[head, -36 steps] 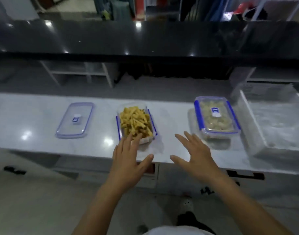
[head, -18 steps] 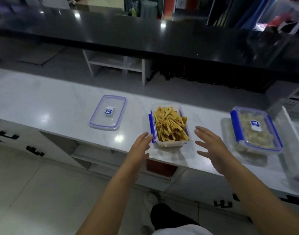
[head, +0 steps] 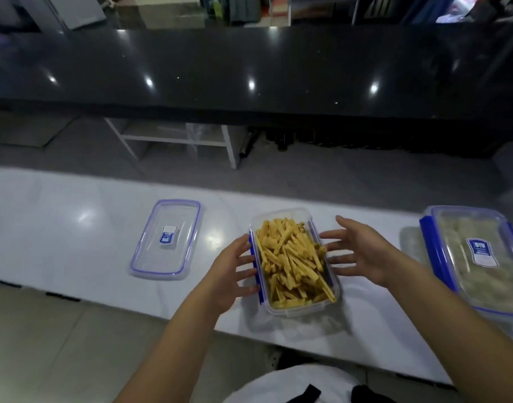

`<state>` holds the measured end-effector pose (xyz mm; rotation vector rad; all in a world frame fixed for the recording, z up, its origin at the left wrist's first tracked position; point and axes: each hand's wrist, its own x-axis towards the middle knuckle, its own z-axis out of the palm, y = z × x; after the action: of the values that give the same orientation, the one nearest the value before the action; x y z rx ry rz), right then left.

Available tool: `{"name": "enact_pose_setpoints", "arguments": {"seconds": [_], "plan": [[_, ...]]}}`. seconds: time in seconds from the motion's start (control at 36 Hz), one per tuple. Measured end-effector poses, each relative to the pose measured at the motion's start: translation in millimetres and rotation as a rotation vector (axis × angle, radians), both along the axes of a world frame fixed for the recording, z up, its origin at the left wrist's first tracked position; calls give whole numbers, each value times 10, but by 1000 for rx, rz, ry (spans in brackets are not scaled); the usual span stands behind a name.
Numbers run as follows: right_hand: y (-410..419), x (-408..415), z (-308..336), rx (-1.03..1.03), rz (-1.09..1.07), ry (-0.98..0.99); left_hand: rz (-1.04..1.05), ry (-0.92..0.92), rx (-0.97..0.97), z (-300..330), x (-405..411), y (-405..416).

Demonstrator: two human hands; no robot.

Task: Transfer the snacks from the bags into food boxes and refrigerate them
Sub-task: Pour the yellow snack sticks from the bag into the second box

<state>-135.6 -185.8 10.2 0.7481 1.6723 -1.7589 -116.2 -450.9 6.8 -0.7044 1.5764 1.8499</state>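
Note:
A clear food box (head: pixel 293 309) with blue clips stands on the white counter (head: pixel 60 228), filled with yellow snack sticks (head: pixel 291 260) and uncovered. My left hand (head: pixel 230 271) is at the box's left side, fingers straight and touching the blue clip. At the right side is my right hand (head: pixel 357 254), fingers spread, their tips at the box's wall. The box's clear lid (head: pixel 166 239) lies flat on the counter to the left. A second box (head: pixel 482 257), lidded and holding pale snacks, stands at the right edge.
A dark glossy bar top (head: pixel 249 71) runs across behind the counter. A white shelf frame (head: pixel 177 138) stands on the floor beyond. The counter's front edge lies just below the snack box.
Both hands have reached forward from the counter's front edge to either side of the open snack box. The view has come closer and shifted left.

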Motion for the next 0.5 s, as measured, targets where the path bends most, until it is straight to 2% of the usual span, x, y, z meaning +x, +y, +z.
{"name": "enact_pose_setpoints", "arguments": {"seconds": [0.11, 0.22, 0.36, 0.5], "plan": [[-127, -305, 64, 58, 18, 54, 0, 14, -53, 35, -273, 83], [-83, -259, 18, 66, 40, 48, -55, 14, -63, 31, -218, 73], [-39, -230, -13, 7, 21, 41, -44, -17, -1, 27, -198, 35], [-60, -185, 66, -54, -14, 83, -99, 33, -116, 106, -206, 112]]}}
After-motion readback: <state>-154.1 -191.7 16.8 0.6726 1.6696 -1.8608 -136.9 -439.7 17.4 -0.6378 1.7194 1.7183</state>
